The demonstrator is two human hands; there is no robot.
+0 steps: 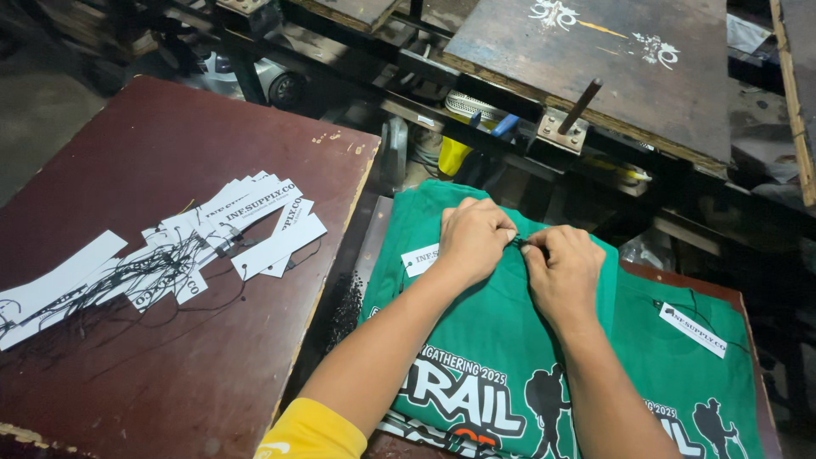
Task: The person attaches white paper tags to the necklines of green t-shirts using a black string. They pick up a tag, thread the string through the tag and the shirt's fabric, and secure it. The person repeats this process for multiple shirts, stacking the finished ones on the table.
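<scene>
— Where are the hands right now?

— I have both at the collar of the top green shirt [501,340]. My left hand [473,238] and right hand [563,270] meet fingertip to fingertip, each pinched shut on a thin black string [520,244] right at the neckline. A white paper tag [419,259] peeks out just beside my left hand.

— And the shirt itself?

— It lies flat on a stack, collar away from me, with a second green shirt [688,365] to its right that already carries a white tag [693,329] on a string.

— How would you do this bit well?

— I judge the trick is to keep the pinch small and close to the fabric, with both wrists resting on the shirt so the string stays taut and the cloth doesn't bunch. I cannot tell whether a knot or loop is formed; my fingers hide it.

— More tags nearby?

— A fanned pile of white tags [255,223] with tangled black strings sits on the dark red desk [127,374] to my left, well apart from the shirts.
</scene>
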